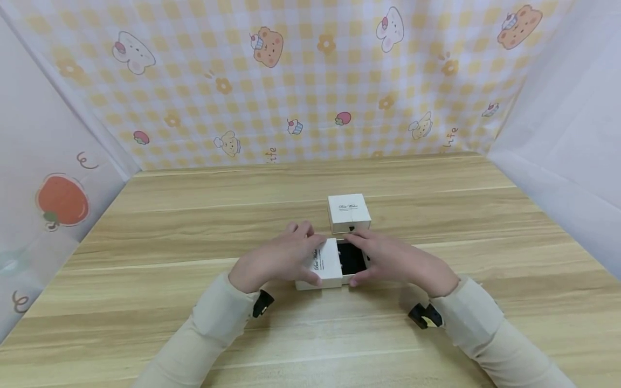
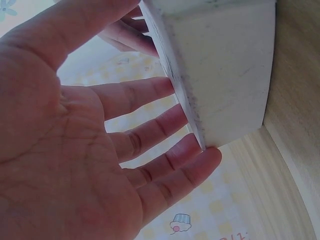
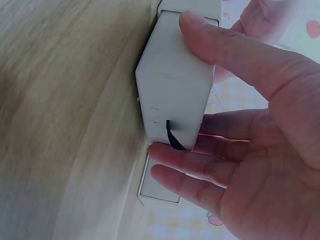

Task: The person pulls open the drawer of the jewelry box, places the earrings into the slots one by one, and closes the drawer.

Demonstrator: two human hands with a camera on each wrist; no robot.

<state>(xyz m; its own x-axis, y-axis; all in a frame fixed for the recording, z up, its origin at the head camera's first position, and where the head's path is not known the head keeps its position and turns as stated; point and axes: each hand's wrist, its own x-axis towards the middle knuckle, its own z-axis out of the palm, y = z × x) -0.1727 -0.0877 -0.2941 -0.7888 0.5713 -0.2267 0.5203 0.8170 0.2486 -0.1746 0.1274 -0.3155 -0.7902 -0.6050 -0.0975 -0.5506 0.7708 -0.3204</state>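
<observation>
A white drawer-style gift box (image 1: 332, 272) lies on the table, its inner drawer (image 1: 359, 277) partly out to the right. Black lining (image 1: 350, 258) shows inside the drawer, with small pale spots near the cover's edge. My left hand (image 1: 283, 256) holds the printed outer cover (image 2: 225, 75), thumb on the near side and fingers over the top and far edge. With thumb and fingers on opposite side walls, my right hand (image 1: 390, 258) grips the drawer. A black ribbon pull (image 3: 172, 137) hangs from the drawer's front, seen in the right wrist view.
A second white gift box (image 1: 349, 211), closed and printed with the same lettering, stands just behind the first. The wood-grain table (image 1: 170, 226) meets a yellow checked cloth (image 1: 310, 81) at the back, with pale cloth at both sides.
</observation>
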